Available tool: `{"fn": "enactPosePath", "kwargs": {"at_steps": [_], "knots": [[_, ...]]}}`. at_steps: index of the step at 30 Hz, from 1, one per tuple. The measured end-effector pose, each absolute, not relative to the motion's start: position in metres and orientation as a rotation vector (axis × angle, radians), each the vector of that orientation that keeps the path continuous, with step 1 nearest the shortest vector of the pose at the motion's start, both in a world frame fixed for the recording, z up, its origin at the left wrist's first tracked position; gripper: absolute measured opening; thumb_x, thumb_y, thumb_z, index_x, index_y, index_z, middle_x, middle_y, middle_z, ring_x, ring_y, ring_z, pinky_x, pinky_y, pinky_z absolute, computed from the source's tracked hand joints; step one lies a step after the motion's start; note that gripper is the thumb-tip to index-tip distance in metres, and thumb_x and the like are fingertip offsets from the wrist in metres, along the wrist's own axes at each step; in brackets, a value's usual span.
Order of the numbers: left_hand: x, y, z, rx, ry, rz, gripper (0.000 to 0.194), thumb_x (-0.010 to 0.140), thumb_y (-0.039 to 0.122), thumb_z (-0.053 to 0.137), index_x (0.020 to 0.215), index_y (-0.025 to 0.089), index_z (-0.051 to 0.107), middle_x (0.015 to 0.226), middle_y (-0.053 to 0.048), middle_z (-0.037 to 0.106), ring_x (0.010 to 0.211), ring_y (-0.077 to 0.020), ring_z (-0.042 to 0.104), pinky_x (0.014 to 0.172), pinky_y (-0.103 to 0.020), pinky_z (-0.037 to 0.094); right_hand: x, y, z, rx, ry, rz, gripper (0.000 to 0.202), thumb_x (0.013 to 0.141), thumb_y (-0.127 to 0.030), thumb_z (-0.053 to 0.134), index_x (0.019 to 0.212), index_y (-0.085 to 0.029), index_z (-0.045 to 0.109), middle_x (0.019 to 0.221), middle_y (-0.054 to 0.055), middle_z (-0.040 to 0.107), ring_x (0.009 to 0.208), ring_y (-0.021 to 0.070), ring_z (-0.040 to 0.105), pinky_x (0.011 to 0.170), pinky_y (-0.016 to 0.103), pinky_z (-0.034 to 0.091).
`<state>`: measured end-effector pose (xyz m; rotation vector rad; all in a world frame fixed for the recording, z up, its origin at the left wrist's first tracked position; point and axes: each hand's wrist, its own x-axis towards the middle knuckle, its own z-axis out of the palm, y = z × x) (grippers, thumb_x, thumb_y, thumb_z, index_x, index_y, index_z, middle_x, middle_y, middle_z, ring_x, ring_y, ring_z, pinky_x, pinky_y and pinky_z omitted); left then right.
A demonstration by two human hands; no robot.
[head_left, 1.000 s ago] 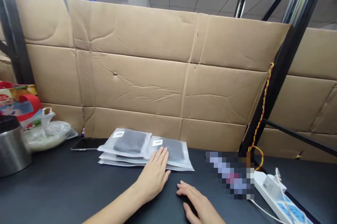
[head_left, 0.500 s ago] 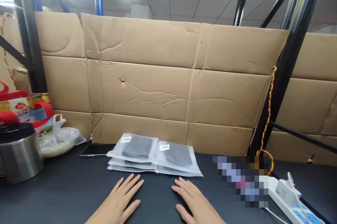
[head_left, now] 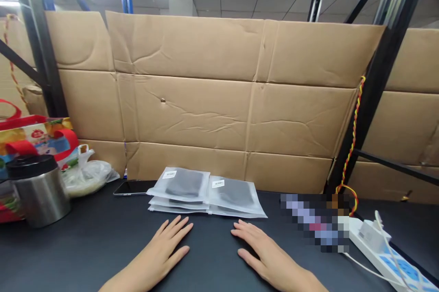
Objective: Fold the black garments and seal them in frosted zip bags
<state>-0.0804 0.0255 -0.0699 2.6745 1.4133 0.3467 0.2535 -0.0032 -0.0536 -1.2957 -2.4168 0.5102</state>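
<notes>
My left hand [head_left: 166,246] lies flat on the black table [head_left: 212,255], its fingers stretched out and holding nothing. Across from it my right hand [head_left: 259,248] rests the same way, with its thumb apart from the fingers. Just beyond the fingertips are two side-by-side stacks of frosted plastic zip bags, a left stack [head_left: 183,186] and a right stack [head_left: 236,193]. Each top bag has a dark folded item inside and a small white barcode label. Neither hand touches the bags.
A phone [head_left: 132,187] lies behind the left stack. At the left stand a steel flask [head_left: 41,196], a clear plastic bag [head_left: 87,177] and a colourful red-handled bag [head_left: 48,138]. A white power strip [head_left: 394,255] with cables sits at the right. A cardboard wall [head_left: 192,100] closes the back.
The whole view has tilted down slightly, so the surroundings appear shifted. Both hands remain flat in front of the bags, with a little more of the forearms showing.
</notes>
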Motion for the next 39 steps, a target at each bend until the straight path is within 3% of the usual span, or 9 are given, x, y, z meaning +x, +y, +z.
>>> {"fn": "enactPosePath", "kwargs": {"at_steps": [6, 13, 39], "knots": [[-0.081, 0.027, -0.073, 2.725, 1.36, 0.445, 0.046, 0.1, 0.041, 0.042, 0.145, 0.037, 0.032, 0.151, 0.001, 0.036, 0.14, -0.026, 0.029, 0.113, -0.05, 0.027, 0.256, -0.003, -0.055, -1.246, -2.395, 0.5, 0.048, 0.098, -0.052, 0.038, 0.138, -0.029, 0.047, 0.15, 0.002, 0.039, 0.139, 0.021, 0.031, 0.116, 0.04, 0.025], [-0.079, 0.025, -0.067, 2.694, 1.389, 0.383, 0.046, 0.1, 0.045, 0.04, 0.145, 0.036, 0.034, 0.152, -0.001, 0.035, 0.139, -0.0282, 0.029, 0.111, -0.054, 0.027, 0.255, -0.003, -0.057, -1.232, -2.376, 0.512, 0.046, 0.097, -0.05, 0.042, 0.137, -0.029, 0.049, 0.148, 0.002, 0.041, 0.139, 0.0221, 0.032, 0.115, 0.041, 0.026], [-0.081, 0.023, -0.078, 2.796, 1.393, 0.523, 0.048, 0.099, 0.04, 0.044, 0.145, 0.041, 0.03, 0.15, 0.003, 0.038, 0.136, -0.0259, 0.037, 0.109, -0.047, 0.036, 0.252, 0.0, -0.059, -1.266, -2.368, 0.506, 0.048, 0.095, -0.051, 0.044, 0.137, -0.027, 0.051, 0.148, 0.004, 0.042, 0.137, 0.0248, 0.035, 0.115, 0.043, 0.025]]}}
